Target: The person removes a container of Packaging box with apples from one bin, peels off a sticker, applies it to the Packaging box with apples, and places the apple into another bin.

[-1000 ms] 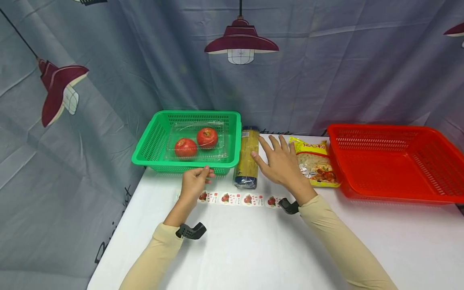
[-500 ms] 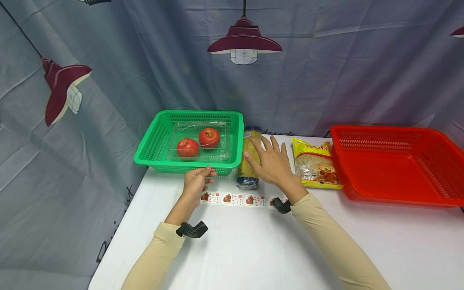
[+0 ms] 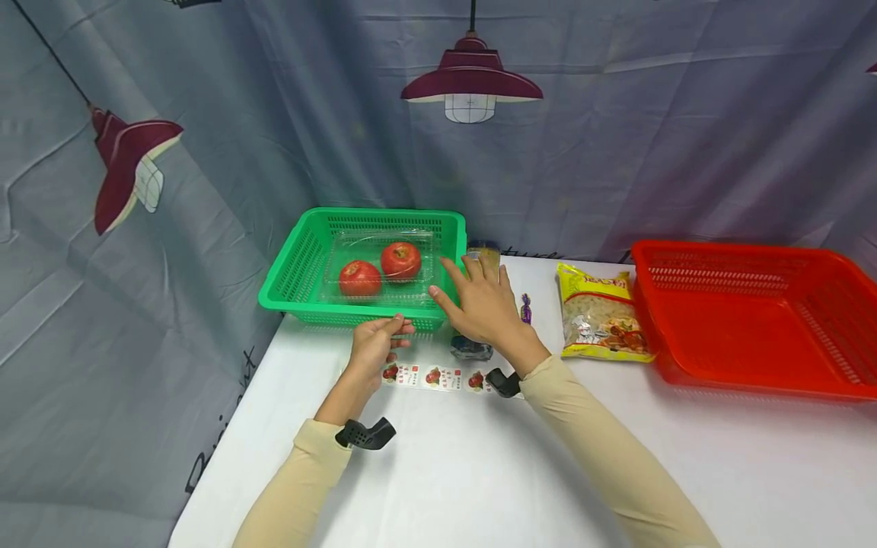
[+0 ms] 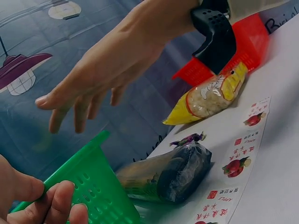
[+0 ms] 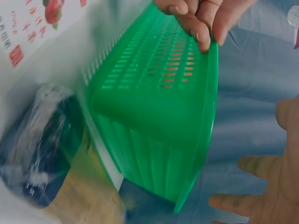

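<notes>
the left hand (image 3: 377, 346) is pinching the green perforated plastic basket (image 3: 301, 262) by its front rim on the white table (image 3: 438, 472); the right hand (image 3: 483, 304), spread wide, is hovering above the yellow-and-blue cylindrical packet (image 4: 163, 176) lying beside the basket.

The left grip (image 3: 378, 344) is at the near rim of a basket (image 3: 311, 307) on the bench (image 3: 425, 472); in it lies a box (image 3: 375, 247) with two apples (image 3: 360, 279). Stickers (image 3: 438, 377) lie nearer, running right. Below the right grip (image 3: 483, 301) lies a packet (image 4: 166, 175); rightward follow a sweet (image 3: 526, 308), a bag (image 3: 603, 312) and a second basket (image 3: 726, 320).
</notes>
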A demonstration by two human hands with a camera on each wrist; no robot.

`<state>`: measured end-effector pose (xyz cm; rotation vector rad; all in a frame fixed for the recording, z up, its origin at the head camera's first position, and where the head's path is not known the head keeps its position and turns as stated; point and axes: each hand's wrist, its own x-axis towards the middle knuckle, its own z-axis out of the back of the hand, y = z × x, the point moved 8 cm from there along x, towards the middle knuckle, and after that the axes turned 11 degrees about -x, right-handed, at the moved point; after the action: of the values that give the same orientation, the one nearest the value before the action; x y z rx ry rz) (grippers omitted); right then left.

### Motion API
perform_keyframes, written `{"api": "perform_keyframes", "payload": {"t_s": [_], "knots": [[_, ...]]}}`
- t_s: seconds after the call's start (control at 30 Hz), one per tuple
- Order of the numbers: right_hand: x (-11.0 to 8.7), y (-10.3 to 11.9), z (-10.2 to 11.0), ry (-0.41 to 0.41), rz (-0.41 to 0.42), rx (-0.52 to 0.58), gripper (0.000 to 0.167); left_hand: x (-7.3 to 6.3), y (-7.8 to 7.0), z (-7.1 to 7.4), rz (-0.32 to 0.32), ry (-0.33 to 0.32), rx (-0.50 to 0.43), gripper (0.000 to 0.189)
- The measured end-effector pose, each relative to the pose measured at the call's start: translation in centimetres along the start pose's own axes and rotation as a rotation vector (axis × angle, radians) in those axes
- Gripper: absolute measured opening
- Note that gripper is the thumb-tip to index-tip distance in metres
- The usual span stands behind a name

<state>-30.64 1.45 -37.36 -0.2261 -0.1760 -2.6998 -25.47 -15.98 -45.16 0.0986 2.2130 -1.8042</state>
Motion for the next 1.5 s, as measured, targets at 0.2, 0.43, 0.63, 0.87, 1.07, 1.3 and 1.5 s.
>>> {"api": "perform_keyframes", "payload": {"t_s": [0.2, 0.43, 0.63, 0.87, 1.07, 1.3, 1.5], "knots": [[1.1, 1.6, -0.5, 0.026, 0.030, 0.016, 0.074, 0.0, 0.0, 0.1, -0.002, 0.004, -0.011, 0.033], [2.4, 3.4, -0.9, 0.028, 0.066, -0.017, 0.075, -0.1, 0.0, 0.2, -0.004, 0.007, -0.047, 0.028], [3.1, 4.4, -1.3, 0.060, 0.088, 0.000, 0.074, -0.2, 0.0, 0.1, -0.002, 0.003, -0.061, 0.028], [4.2, 4.8, -1.9, 0.098, 0.071, 0.074, 0.075, -0.1, -0.1, 0.0, -0.014, 0.002, -0.047, 0.031], [5.1, 5.1, -2.5, 0.135, 0.053, 0.161, 0.076, 0.0, 0.1, 0.0, 0.011, 0.000, -0.094, 0.035], [6.1, 5.3, -3.1, 0.139, 0.016, 0.234, 0.074, 0.1, 0.3, -0.2, 0.011, 0.005, -0.136, 0.035], [6.6, 5.2, -3.2, 0.138, -0.033, 0.308, 0.074, 0.1, 0.4, -0.2, 0.007, 0.017, -0.139, 0.036]]}}
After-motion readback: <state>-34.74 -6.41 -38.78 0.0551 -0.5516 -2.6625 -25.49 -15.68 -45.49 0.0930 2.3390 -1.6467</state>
